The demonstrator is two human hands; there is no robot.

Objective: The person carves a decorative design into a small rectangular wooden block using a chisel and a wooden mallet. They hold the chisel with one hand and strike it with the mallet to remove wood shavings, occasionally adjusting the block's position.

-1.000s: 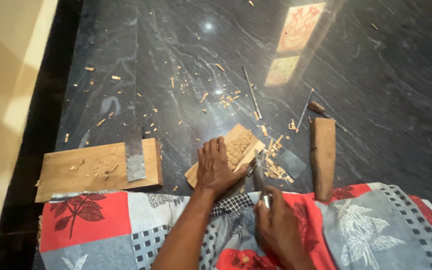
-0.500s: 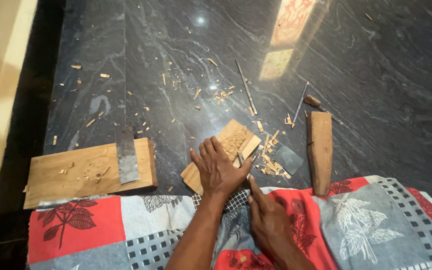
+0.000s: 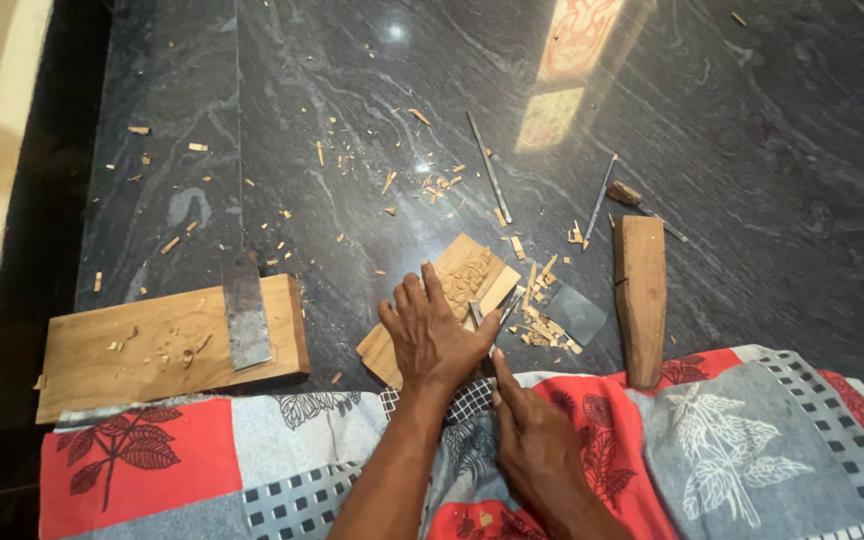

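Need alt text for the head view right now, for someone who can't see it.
The left hand presses flat on a small carved wood block on a dark stone floor, while the right hand holds a thin chisel against it. Wood chips lie alongside.

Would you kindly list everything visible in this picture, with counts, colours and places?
Carved wooden block: one, light brown, centre floor, under the left hand.
Flat wooden plank: one, tan, left.
Flat metal blade: one, grey, lying on the plank.
Wooden mallet: one, brown, right.
Thin metal chisels: about three, grey, beyond the block.
Wood chips: many, pale, scattered.
Patterned cloth: one, red and grey, foreground.
Stone floor: dark grey.
Left hand: pressing the block.
Right hand: holds a thin tool at the block's edge.
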